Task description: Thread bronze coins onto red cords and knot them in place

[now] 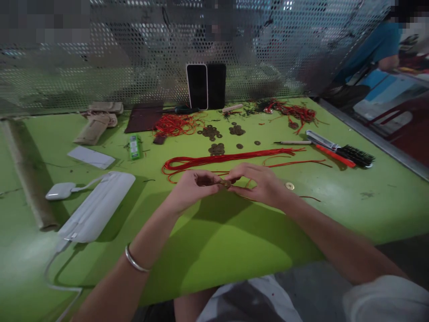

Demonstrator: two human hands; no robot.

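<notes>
My left hand (197,187) and my right hand (256,182) meet over the green table (231,250). Between their fingertips is a small bronze coin (225,184) with a hole, pinched from both sides. Red cord runs by my right fingers. Just beyond my hands lies a long bundle of red cords (228,157), looped at its left end. Several dark coins (216,149) rest in small piles behind it. One brighter coin (289,186) lies right of my right hand.
A white power bank (98,205) with a cable and a white earbud case (60,191) lie left. Two phones (197,87) lean on the perforated metal screen (147,53). A hairbrush (355,155) lies right. A person in a blue top (375,44) sits beyond.
</notes>
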